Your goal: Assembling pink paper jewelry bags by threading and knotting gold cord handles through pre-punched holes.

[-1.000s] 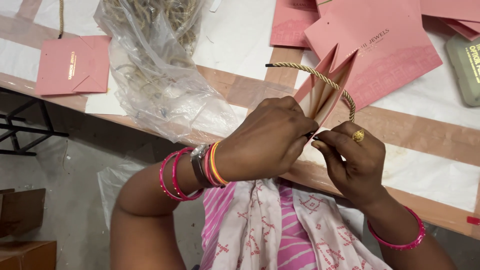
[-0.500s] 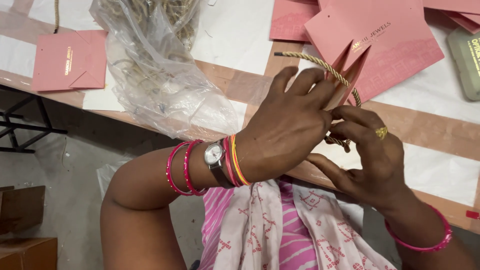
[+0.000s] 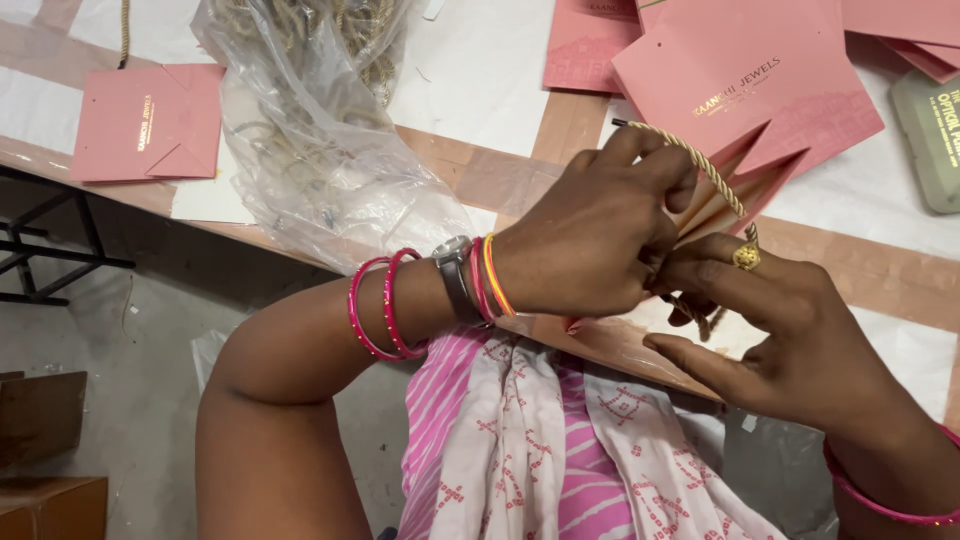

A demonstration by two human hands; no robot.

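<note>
Plastic bag of cords (image 3: 320,150) crowding left, pink bags (image 3: 760,90) ahead, bare table (image 3: 480,70) between

Since the frame half a second ago, the left hand (image 3: 590,240) has closed from spread fingers into a curled grip on the gold cord (image 3: 700,165) — now arched higher over the pink paper bag (image 3: 760,100). The right hand (image 3: 790,330) has shifted lower right — fingers extended beneath.

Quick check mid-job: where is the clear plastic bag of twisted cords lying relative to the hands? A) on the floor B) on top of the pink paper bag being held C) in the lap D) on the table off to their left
D: the clear plastic bag of twisted cords lies on the table, left of the left hand and right hand, which are at the pink paper bag.
</note>
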